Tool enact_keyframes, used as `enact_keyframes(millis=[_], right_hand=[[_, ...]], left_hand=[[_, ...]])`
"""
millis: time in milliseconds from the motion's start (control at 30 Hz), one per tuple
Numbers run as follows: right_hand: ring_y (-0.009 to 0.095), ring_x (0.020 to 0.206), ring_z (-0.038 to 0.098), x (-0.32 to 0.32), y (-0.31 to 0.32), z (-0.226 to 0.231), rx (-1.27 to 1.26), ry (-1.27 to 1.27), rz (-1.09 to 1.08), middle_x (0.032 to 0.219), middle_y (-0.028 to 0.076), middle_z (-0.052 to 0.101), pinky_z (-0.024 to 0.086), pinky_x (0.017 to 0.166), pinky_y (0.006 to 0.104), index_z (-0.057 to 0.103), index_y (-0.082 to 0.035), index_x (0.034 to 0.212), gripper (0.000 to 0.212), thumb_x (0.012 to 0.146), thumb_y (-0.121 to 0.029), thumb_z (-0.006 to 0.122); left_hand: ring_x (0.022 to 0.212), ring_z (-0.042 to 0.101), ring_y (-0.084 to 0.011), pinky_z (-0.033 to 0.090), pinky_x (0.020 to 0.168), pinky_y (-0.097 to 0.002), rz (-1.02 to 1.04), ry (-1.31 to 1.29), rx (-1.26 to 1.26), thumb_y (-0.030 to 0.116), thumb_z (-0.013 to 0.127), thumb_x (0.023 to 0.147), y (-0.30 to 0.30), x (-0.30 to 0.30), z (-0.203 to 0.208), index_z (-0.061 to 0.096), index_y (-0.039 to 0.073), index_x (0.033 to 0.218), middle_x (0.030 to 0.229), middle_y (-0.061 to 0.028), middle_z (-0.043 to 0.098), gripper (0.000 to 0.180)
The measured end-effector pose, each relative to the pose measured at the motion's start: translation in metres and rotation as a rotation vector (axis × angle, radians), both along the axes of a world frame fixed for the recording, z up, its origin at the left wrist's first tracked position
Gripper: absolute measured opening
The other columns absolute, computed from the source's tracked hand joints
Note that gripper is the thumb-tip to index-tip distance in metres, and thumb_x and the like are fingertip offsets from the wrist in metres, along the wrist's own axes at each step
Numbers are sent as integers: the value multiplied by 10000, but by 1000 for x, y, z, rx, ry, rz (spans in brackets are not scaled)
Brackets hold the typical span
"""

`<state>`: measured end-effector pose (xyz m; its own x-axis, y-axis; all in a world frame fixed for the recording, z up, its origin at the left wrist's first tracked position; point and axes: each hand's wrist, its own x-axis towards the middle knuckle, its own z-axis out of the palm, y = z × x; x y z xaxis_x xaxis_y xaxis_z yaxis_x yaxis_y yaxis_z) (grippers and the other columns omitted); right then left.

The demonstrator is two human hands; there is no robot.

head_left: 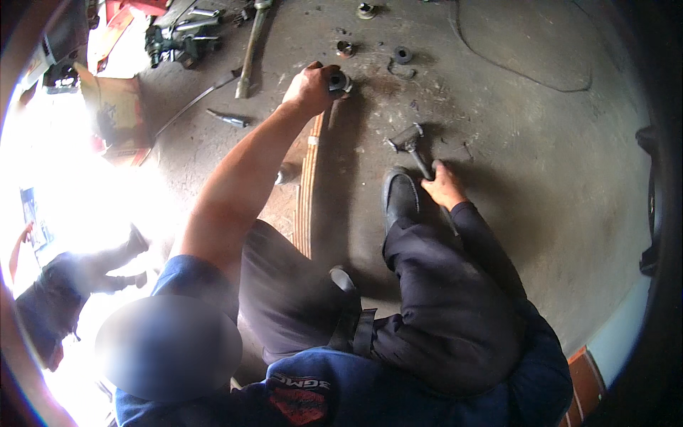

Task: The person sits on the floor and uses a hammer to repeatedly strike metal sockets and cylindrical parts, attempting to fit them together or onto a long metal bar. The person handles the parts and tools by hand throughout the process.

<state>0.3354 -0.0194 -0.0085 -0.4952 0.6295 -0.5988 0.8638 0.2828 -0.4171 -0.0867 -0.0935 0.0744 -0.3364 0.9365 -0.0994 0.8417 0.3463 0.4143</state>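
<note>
A stack of rusty-brown leaf springs [308,192] stretches from beside my left leg out to my left hand [307,89]. That hand is closed around a black ring-shaped bushing [337,82] at the stack's far end, where a pale metal edge shows. How the bushing sits against the spring's end is hidden by my fingers. My right hand [444,186] grips the dark handle of a hammer [407,136], low over the floor by my right shoe [400,196]. The hammer's head points away from me, apart from the spring.
Ahead lie a loose bushing [403,55], a copper-coloured ring [345,48] and a small metal part [366,11]. To the left are a long metal bar [251,53], several tools [192,27] and a cardboard box [117,117]. Another person [53,299] is at far left. A cable [530,80] curves at right.
</note>
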Motion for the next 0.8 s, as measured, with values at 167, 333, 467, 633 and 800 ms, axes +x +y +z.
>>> enact_keyframes(millis=[167,333,467,633,800], right_hand=[[451,1388,615,-1,10,1,-51,-85,16,1493,299,631,497,1168,501,530,22,1553,832,891,-380,835],[463,1399,602,-3,4,-1,-36,-72,14,1510,292,621,488,1178,512,511,12,1573,828,911,-382,815],[465,1437,563,-5,0,-9,42,-91,44,1560,296,573,481,1185,523,484,0,1595,846,914,-382,809],[461,1407,583,-2,2,-15,5,-49,32,1515,299,602,489,1169,510,534,20,1541,806,892,-369,811],[456,1302,644,3,1,-18,78,-25,49,1396,255,673,538,1074,538,633,-20,1405,647,884,-344,838]], left_hand=[[1403,597,-423,526,1158,-481,359,-76,-286,625,906,801,-88,-7,-17,497,41,1572,1515,-286,566,1050],[1330,662,-411,559,1091,-469,522,-310,-841,730,865,766,-198,19,-39,538,-59,1479,1370,-336,668,1112],[1138,762,-372,610,955,-451,476,-247,-742,635,850,843,-193,14,-35,676,-45,1291,1153,-256,774,832],[1113,782,-356,618,945,-434,492,-239,-233,511,912,835,-143,0,16,704,-11,1271,1135,-214,804,712],[1122,769,-387,612,966,-456,231,-195,90,455,911,841,-40,5,46,704,66,1293,1152,-197,801,631]])
